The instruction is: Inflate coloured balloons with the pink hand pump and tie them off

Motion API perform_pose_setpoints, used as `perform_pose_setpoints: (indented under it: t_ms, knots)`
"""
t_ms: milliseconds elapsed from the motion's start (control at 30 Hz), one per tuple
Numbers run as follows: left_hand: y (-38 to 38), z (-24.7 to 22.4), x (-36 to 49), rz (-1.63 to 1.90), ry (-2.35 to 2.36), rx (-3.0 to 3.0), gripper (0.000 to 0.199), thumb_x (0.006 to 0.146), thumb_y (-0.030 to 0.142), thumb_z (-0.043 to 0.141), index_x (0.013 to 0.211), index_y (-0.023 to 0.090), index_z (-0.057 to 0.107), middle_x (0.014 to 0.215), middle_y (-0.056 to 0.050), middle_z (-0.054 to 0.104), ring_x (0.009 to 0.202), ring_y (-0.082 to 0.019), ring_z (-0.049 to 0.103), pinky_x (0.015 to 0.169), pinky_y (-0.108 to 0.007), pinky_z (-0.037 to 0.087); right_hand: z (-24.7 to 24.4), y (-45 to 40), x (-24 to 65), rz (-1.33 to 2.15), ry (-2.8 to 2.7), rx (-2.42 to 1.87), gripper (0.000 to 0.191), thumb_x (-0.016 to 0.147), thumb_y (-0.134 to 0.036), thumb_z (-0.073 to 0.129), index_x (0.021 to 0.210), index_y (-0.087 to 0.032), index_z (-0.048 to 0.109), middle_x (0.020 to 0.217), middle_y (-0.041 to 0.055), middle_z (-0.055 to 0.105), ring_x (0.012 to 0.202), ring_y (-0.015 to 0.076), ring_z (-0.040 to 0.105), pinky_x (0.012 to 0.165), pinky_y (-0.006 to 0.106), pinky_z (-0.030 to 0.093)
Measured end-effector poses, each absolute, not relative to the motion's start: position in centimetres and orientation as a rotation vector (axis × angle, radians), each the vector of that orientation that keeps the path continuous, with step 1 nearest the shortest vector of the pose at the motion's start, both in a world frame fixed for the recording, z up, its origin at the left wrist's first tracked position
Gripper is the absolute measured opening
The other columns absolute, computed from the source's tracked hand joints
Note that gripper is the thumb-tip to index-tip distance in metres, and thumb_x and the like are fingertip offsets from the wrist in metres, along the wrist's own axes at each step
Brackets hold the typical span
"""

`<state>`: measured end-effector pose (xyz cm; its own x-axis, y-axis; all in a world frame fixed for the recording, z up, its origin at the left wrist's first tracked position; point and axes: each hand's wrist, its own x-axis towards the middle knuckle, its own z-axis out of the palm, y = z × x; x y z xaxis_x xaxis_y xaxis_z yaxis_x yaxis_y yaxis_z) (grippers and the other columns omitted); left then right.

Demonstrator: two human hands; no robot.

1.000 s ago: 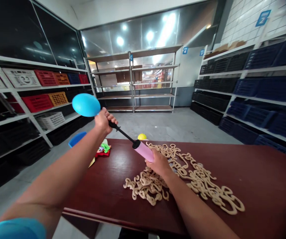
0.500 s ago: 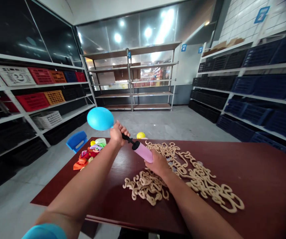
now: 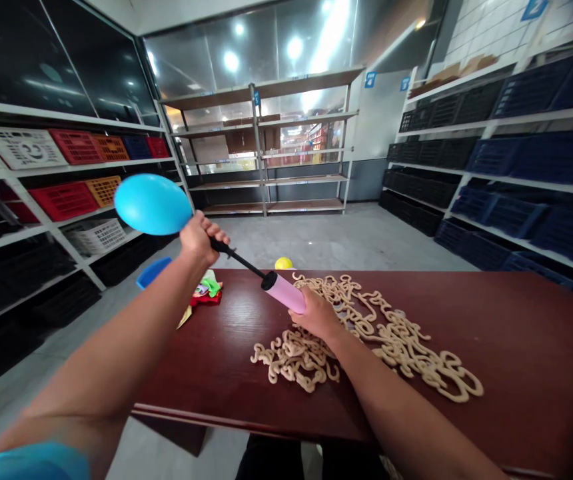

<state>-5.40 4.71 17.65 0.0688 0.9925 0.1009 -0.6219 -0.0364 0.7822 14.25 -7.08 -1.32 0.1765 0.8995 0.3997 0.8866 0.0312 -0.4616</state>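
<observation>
A balloon pump [image 3: 286, 293] with a pink barrel and a black rod is held slantwise over the table. My right hand [image 3: 318, 313] wraps the lower end of the barrel. At the other end, my left hand [image 3: 200, 238] is closed around the black handle and nozzle, with the rod drawn well out. A blue balloon [image 3: 153, 205], round and inflated, sits at the nozzle by my left fingers; its neck is hidden by them. Beneath my right hand and forearm, beige curly strands [image 3: 296, 357] lie in tangled heaps.
Limp coloured balloons [image 3: 209, 287] lie at the left of the dark red table [image 3: 216, 380]. Beyond the far edge shows a yellow balloon [image 3: 283, 263]. A blue stool [image 3: 152, 272] stands at the left. Racks with crates [image 3: 61, 201] line both sides.
My left hand has moved left and up with the blue balloon, drawing the black rod out of the barrel. The balloon looks bigger. My right hand keeps its hold.
</observation>
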Motion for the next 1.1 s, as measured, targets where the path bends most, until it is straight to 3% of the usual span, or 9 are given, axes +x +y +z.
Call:
perform_pose_setpoints:
  t_ms: [167, 467, 633, 1100]
  knots:
    - [5.4, 19.4, -6.4, 1.440, 0.579, 0.800, 0.039, 0.077, 0.034, 0.047, 0.056, 0.021, 0.018, 0.040, 0.007, 0.022, 0.031, -0.009, 0.028, 0.034, -0.023, 0.030, -1.7, -7.1, 14.5, 0.082, -1.689, -1.844, 0.042, 0.064, -0.035, 0.059, 0.103, -0.022, 0.050, 0.089, 0.0047, 0.061, 0.079, 0.0199, 0.057, 0.064, 0.029, 0.038]
    - [3.7, 11.2, -1.1, 1.349, 0.554, 0.783, 0.042, 0.079, 0.040, 0.044, 0.055, 0.020, 0.016, 0.040, 0.007, 0.020, 0.030, -0.009, 0.027, 0.034, -0.024, 0.029, -2.2, -6.9, 15.0, 0.043, -1.708, -1.911, 0.043, 0.066, -0.037, 0.059, 0.104, -0.021, 0.048, 0.092, 0.0057, 0.061, 0.082, 0.0203, 0.057, 0.068, 0.029, 0.038]
    - [2.6, 8.9, 1.1, 1.294, 0.549, 0.758, 0.043, 0.078, 0.043, 0.046, 0.055, 0.020, 0.017, 0.040, 0.007, 0.022, 0.031, -0.009, 0.030, 0.036, -0.024, 0.031, -2.0, -7.1, 14.9, 0.054, -1.711, -1.919, 0.045, 0.067, -0.039, 0.060, 0.106, -0.022, 0.046, 0.093, 0.0049, 0.061, 0.084, 0.0201, 0.057, 0.069, 0.028, 0.038]
    - [5.7, 18.9, -7.3, 1.448, 0.601, 0.871, 0.035, 0.080, 0.030, 0.040, 0.057, 0.020, 0.016, 0.040, 0.007, 0.022, 0.031, -0.008, 0.027, 0.036, -0.023, 0.030, -1.7, -7.0, 14.4, 0.045, -1.733, -1.884, 0.044, 0.067, -0.040, 0.058, 0.105, -0.022, 0.047, 0.093, 0.0050, 0.060, 0.083, 0.0200, 0.056, 0.068, 0.029, 0.038]
